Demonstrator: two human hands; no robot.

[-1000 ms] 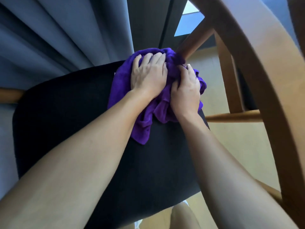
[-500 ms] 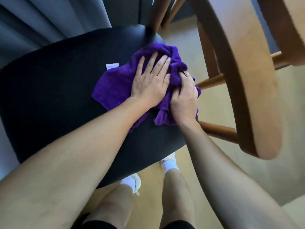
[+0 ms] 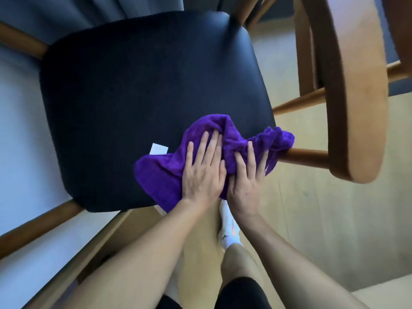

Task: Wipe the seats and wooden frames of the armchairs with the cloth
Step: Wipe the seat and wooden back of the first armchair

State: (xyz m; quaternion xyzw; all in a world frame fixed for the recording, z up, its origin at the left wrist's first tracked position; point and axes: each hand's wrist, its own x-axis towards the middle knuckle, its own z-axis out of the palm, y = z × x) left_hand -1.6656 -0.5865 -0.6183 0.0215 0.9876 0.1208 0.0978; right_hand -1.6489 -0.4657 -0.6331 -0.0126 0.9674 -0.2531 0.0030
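A purple cloth [image 3: 160,172] with a white label lies bunched on the near right corner of the black armchair seat [image 3: 138,90]. My left hand [image 3: 204,172] presses flat on the cloth with straight fingers. Beside it my right hand [image 3: 246,177] also presses on the cloth, fingers spread, at the seat's edge. Part of the cloth hangs over the seat corner onto a wooden rail [image 3: 305,156]. The curved wooden armrest [image 3: 356,103] rises at the right.
Grey curtains [image 3: 66,12] hang behind the chair. Wooden frame rails [image 3: 38,221] run out at the left. Light wooden floor [image 3: 312,219] lies to the right, with my legs and a white shoe [image 3: 229,233] below the hands.
Both hands have dragged the cloth from the seat's far right corner toward its near right corner. The view has tilted down, showing more of the seat and my legs.
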